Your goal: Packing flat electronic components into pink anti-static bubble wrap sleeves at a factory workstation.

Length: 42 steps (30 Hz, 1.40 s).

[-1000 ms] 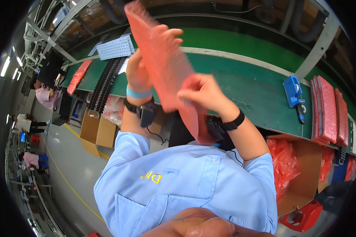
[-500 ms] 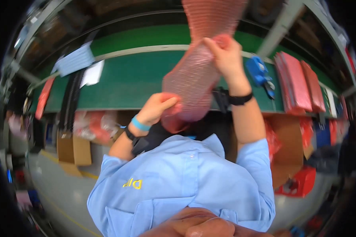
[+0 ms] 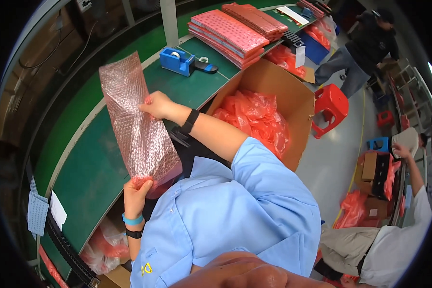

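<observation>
A long pink bubble-wrap bag (image 3: 134,127) is stretched out between my hands over the green workbench (image 3: 89,185). My left hand (image 3: 135,198) is closed on its lower end, close to my body. Along its right edge, about midway up, my right hand (image 3: 159,105) pinches the film. The far end stands up loose beyond my right hand. Whether anything is inside the bag, I cannot tell. Past my right hand, a blue tape dispenser (image 3: 175,62) sits on the bench with a black-and-blue tool (image 3: 205,66) beside it.
Stacked pink bubble-wrap packs (image 3: 228,33) lie on the bench at the far right. An open cardboard box (image 3: 300,98) of red plastic bags (image 3: 254,117) stands by my right arm, near a red stool (image 3: 332,108). Two other people (image 3: 369,43) are at the right.
My view has swung to the right, bringing the red-bag box and other people into sight. Both hands keep hold of the bubble-wrap bag, whose far part now stands up flatter.
</observation>
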Motion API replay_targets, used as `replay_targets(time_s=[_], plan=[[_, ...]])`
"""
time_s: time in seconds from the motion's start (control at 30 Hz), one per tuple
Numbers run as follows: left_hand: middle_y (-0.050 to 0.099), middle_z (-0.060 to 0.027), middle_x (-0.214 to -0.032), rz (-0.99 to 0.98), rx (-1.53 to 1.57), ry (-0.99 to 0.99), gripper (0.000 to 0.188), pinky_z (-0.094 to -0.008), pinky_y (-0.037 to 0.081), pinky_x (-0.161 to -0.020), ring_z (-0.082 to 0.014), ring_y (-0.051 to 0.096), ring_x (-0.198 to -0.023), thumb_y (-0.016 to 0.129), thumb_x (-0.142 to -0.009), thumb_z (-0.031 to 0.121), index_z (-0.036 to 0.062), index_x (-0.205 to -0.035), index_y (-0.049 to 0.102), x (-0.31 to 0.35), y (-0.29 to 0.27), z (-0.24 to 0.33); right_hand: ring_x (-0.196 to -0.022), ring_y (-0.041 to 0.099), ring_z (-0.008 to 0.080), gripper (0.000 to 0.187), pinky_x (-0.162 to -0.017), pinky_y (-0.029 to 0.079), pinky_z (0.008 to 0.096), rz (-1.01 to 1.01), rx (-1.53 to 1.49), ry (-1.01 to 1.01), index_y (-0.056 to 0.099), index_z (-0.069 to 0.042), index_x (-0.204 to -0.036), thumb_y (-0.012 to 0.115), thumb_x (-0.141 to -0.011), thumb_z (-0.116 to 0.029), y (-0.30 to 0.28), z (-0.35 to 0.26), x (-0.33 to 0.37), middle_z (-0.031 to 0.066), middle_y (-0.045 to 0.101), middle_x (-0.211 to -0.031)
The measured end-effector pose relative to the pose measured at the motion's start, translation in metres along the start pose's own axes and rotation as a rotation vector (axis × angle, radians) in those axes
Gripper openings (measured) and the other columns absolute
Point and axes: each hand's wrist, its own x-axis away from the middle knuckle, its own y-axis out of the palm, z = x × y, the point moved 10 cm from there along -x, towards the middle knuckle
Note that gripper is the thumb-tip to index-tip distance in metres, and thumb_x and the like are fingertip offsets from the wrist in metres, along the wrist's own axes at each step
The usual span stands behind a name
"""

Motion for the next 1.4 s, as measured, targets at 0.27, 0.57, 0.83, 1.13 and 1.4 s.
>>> replay_targets(time_s=[0.27,0.57,0.83,1.13,1.4], plan=[[0.073,-0.0068,-0.090,-0.007,-0.351,0.015,0.018,-0.0274,0.052,-0.074,-0.0115,0.066,-0.083,0.067,-0.091,0.008,-0.0026,-0.106,0.070,0.010,-0.025,-0.043,-0.058,0.063,0.0144,0.023,-0.055,0.049,0.0320,-0.141,0.349,-0.076,0.070,-0.002,-0.082,0.075,-0.085,-0.024,0.023,0.009,0.004,0.0066,0.068,-0.066],[0.062,-0.0117,-0.128,-0.205,0.198,0.028,0.049,-0.0323,0.048,-0.098,-0.0182,0.059,-0.114,0.055,-0.102,0.026,-0.0009,-0.141,0.046,0.012,-0.027,0.011,-0.073,0.061,0.0079,0.011,-0.065,0.050,0.0262,-0.647,-0.138,-0.001,0.068,0.002,-0.091,0.070,-0.090,-0.008,0.077,-0.024,0.071,0.0003,0.069,-0.082],[0.064,-0.0109,-0.125,-0.165,0.105,0.261,0.045,-0.0317,0.048,-0.096,-0.0166,0.060,-0.112,0.053,-0.102,0.030,-0.0005,-0.135,0.051,-0.026,-0.023,0.071,-0.085,0.063,0.0085,0.017,-0.077,0.051,0.0250,-0.702,-0.509,-0.128,0.069,0.001,-0.104,0.070,-0.090,-0.009,0.065,-0.061,0.096,0.0016,0.070,-0.094],[0.072,-0.0105,-0.099,0.241,-0.002,0.092,0.039,-0.0264,0.053,-0.078,-0.0135,0.068,-0.087,0.066,-0.093,0.011,-0.0034,-0.128,0.057,-0.097,-0.097,0.068,-0.106,0.061,0.0266,0.036,-0.091,0.048,0.0393,0.050,0.368,-0.274,0.062,-0.001,-0.114,0.075,-0.084,-0.015,0.026,-0.059,0.067,0.0152,0.063,-0.116],[0.073,-0.0140,-0.091,0.204,-0.512,-0.212,0.053,-0.0297,0.054,-0.073,-0.0159,0.069,-0.082,0.076,-0.084,0.034,-0.0019,-0.121,0.063,-0.128,-0.108,0.043,-0.139,0.033,0.0425,0.067,-0.112,0.021,0.0621,-0.273,0.896,-0.802,0.047,-0.015,-0.143,0.068,-0.085,-0.043,0.110,-0.057,0.110,0.0185,0.039,-0.150]])
